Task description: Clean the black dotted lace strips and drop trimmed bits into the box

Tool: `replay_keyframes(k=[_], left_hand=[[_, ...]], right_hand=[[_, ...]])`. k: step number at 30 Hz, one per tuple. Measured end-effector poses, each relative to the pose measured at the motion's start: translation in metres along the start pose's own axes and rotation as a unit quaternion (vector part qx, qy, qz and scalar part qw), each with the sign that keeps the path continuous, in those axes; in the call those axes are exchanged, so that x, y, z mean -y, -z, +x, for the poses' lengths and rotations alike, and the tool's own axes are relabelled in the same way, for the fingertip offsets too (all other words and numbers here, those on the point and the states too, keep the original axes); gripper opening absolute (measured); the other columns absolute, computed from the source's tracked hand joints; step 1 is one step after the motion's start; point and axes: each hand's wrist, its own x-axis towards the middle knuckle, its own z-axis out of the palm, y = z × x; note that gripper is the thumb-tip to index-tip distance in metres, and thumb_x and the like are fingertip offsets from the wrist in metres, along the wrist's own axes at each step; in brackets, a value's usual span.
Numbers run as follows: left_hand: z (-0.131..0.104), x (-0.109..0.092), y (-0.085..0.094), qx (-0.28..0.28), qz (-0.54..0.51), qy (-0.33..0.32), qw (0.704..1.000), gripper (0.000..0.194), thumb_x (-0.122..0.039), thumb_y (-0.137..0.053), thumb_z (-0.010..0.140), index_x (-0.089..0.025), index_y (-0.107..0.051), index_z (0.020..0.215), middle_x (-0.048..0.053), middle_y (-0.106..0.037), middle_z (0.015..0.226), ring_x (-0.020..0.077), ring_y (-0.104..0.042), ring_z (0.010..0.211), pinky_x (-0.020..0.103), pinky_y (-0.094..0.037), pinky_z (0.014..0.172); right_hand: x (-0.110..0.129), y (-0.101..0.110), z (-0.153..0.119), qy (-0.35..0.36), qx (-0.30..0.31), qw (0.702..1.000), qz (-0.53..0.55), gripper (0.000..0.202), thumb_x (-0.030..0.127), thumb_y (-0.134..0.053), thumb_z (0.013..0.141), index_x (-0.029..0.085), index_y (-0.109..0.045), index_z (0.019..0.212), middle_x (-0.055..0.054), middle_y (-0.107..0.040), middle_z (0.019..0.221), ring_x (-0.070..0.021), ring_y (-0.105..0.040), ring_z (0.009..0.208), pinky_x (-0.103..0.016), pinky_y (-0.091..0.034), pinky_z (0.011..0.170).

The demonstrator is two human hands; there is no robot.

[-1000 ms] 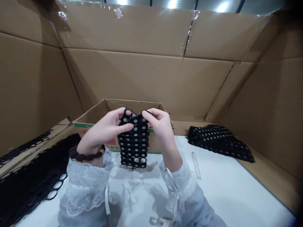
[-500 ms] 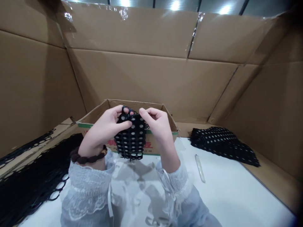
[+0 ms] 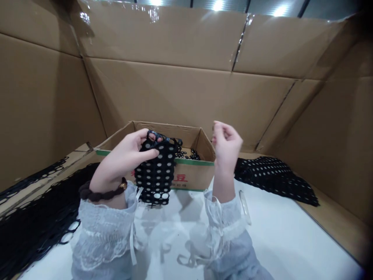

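Head view, only one. Left hand point(image 3: 131, 151) has its grip closed on the top edge of the black perforated sheet point(image 3: 153, 174), thumb on the near face, fingers behind, some poking through at the top. Sheet is center frame, a bit left, hanging down and slightly right from that grip; long axis roughly vertical in frame. Left hand is on it; right hand point(image 3: 229, 143) is well apart, right of center, about level with the top edge. Right fingers curled in to the thumb; can't make out whether a small bit is pinched.

Sheet: thin, limp-looking, rows of round holes, ragged lower edge, two bottom holes brighter white. Hangs in front of the cardboard box point(image 3: 198, 177) (brown, green rim, red print), which has black holed scraps point(image 3: 190, 154) inside. More perforated black: dark pile point(image 3: 32, 217) lower left, folded piece point(image 3: 271, 175) mid right. Slim translucent strip point(image 3: 245, 209) on the smooth white desk point(image 3: 279, 237), just beside the right sleeve point(image 3: 224, 221).
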Motion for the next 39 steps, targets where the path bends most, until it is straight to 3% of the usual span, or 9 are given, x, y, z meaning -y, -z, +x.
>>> replay_keyframes(k=[4,9,17,21,23,27,34,36,39], left_hand=[[0.006,0.009,-0.001,-0.072,-0.045,0.007,0.996,0.029,-0.023,-0.06,0.071,-0.015,-0.054,0.099,0.006,-0.06,0.104,0.0192,-0.056,0.096,0.03,-0.043,0.082],[0.015,0.017,-0.012,-0.142,-0.058,-0.022,0.988,0.035,-0.023,-0.062,0.07,-0.016,-0.05,0.102,0.006,-0.059,0.105,0.0185,-0.056,0.098,0.031,-0.042,0.086],[0.011,0.015,-0.011,-0.172,-0.044,-0.049,0.983,0.075,-0.029,-0.067,0.068,-0.027,-0.024,0.129,0.004,-0.056,0.104,0.0188,-0.057,0.097,0.032,-0.046,0.082],[-0.003,0.002,-0.006,-0.316,0.034,-0.083,0.944,0.075,-0.035,-0.069,0.068,-0.031,-0.026,0.129,0.003,-0.053,0.115,0.0223,-0.049,0.109,0.033,-0.044,0.085],[-0.011,-0.009,-0.008,-0.272,0.069,-0.11,0.954,0.062,-0.035,-0.068,0.069,-0.031,-0.038,0.123,0.001,-0.054,0.116,0.0228,-0.047,0.112,0.033,-0.042,0.088],[-0.019,-0.028,-0.019,-0.048,0.112,-0.071,0.99,0.029,-0.037,-0.065,0.071,-0.022,-0.062,0.095,0.001,-0.065,0.091,0.0195,-0.059,0.085,0.031,-0.046,0.079],[-0.009,-0.03,-0.034,0.016,-0.03,-0.007,0.999,0.018,-0.035,-0.062,0.072,-0.017,-0.062,0.074,0.001,-0.063,0.071,0.0157,-0.059,0.07,0.025,-0.046,0.063],[-0.004,-0.023,-0.035,-0.03,-0.051,-0.012,0.998,0.02,-0.036,-0.057,0.075,-0.016,-0.06,0.07,0.001,-0.061,0.067,0.0144,-0.058,0.066,0.025,-0.046,0.062],[0.009,0.003,-0.028,-0.284,-0.018,-0.031,0.958,0.022,-0.036,-0.05,0.079,-0.017,-0.059,0.08,0.003,-0.063,0.073,0.0145,-0.059,0.066,0.027,-0.047,0.064]], right_hand=[[-0.014,-0.014,-0.006,-0.046,0.195,0.977,-0.076,0.037,0.041,-0.059,0.074,0.016,-0.061,0.102,-0.008,-0.062,0.095,-0.0124,-0.055,0.07,-0.03,-0.044,0.071],[0.011,-0.029,-0.028,-0.027,0.392,0.919,-0.018,0.039,0.052,-0.049,0.079,0.016,-0.062,0.072,-0.001,-0.059,0.069,-0.0126,-0.053,0.065,-0.025,-0.042,0.062],[0.03,-0.028,-0.038,-0.018,0.317,0.948,0.011,0.023,0.04,-0.053,0.078,0.018,-0.061,0.076,0.001,-0.058,0.069,-0.0127,-0.051,0.067,-0.026,-0.04,0.064],[0.045,-0.015,-0.039,-0.025,0.329,0.944,-0.01,0.028,0.041,-0.05,0.081,0.017,-0.054,0.067,0.002,-0.051,0.063,-0.0106,-0.045,0.061,-0.024,-0.036,0.059],[0.053,-0.01,-0.042,-0.013,0.353,0.935,-0.026,0.033,0.042,-0.048,0.083,0.017,-0.05,0.061,0.002,-0.045,0.06,-0.0097,-0.041,0.059,-0.024,-0.033,0.057],[0.062,-0.001,-0.051,0.012,0.414,0.91,-0.038,0.035,0.042,-0.042,0.086,0.018,-0.044,0.061,0.003,-0.041,0.061,-0.0095,-0.038,0.059,-0.023,-0.032,0.057],[0.065,0.022,-0.053,0.051,0.473,0.875,-0.085,0.021,0.031,-0.04,0.088,0.018,-0.055,0.08,0.0,-0.053,0.074,-0.0124,-0.047,0.071,-0.024,-0.038,0.067],[0.065,0.032,-0.046,0.047,0.484,0.869,-0.093,0.02,0.029,-0.041,0.088,0.018,-0.057,0.081,-0.001,-0.057,0.077,-0.0133,-0.05,0.074,-0.024,-0.039,0.068],[0.068,0.046,-0.035,0.019,0.495,0.863,-0.098,0.02,0.028,-0.044,0.086,0.017,-0.06,0.083,-0.002,-0.06,0.08,-0.0142,-0.052,0.074,-0.025,-0.04,0.067]])
